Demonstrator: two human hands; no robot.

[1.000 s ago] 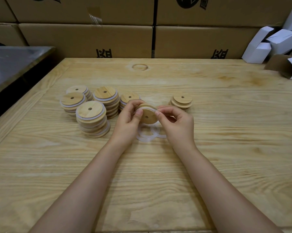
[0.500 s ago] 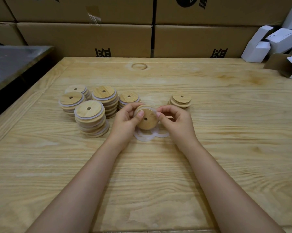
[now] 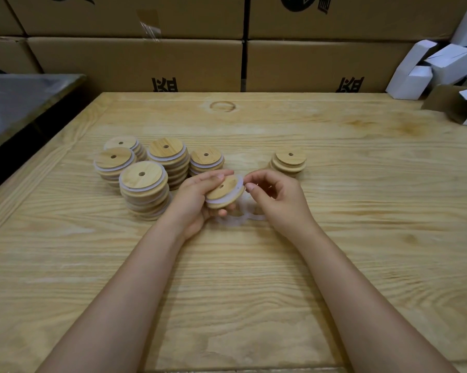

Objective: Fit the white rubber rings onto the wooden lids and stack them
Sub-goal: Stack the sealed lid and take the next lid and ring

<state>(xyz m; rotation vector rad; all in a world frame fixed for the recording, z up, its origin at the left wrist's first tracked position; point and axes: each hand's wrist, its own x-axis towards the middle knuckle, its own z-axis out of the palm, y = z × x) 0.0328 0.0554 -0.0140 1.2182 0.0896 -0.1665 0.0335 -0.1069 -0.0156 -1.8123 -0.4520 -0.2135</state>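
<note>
My left hand (image 3: 197, 195) grips a round wooden lid (image 3: 225, 191) with a centre hole, tilted, a white rubber ring around its rim. My right hand (image 3: 278, 195) is just right of the lid, fingers curled, thumb and fingertips pinching the ring's edge at the lid's right side. Loose white rings (image 3: 235, 219) lie on the table beneath the hands. Several stacks of ringed lids (image 3: 143, 181) stand to the left. A short stack of bare lids (image 3: 290, 160) sits behind my right hand.
The wooden table (image 3: 334, 238) has a raised border at left and far edges. Cardboard boxes (image 3: 146, 63) wall the back. White folded cartons (image 3: 428, 68) lie at far right. A dark metal surface (image 3: 17, 103) stands at the left.
The lid has tipped from facing me to lying flatter in my left hand. My right hand has drawn back to the lid's right edge.
</note>
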